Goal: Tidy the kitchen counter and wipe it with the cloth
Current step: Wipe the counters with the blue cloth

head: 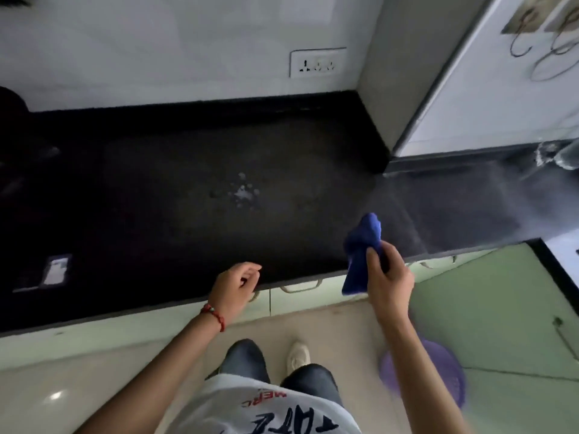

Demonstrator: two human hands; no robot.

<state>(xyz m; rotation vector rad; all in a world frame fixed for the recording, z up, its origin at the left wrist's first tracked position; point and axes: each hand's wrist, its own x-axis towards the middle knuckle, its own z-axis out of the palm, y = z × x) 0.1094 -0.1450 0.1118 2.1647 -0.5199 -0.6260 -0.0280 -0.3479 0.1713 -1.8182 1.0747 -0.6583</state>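
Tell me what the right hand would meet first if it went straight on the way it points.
Probably the bare dark counter: the right hand, gripping the blue cloth, points over its front edge. Depth is unclear.

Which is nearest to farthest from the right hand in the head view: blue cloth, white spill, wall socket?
From the right hand:
1. blue cloth, gripped in that hand.
2. white spill, mid-counter, up and left.
3. wall socket, on the back wall, farthest.

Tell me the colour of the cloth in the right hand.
Bright blue crumpled cloth, head view.

One blue cloth (363,255), one wall socket (318,63), one purple basin (438,371), two hands.
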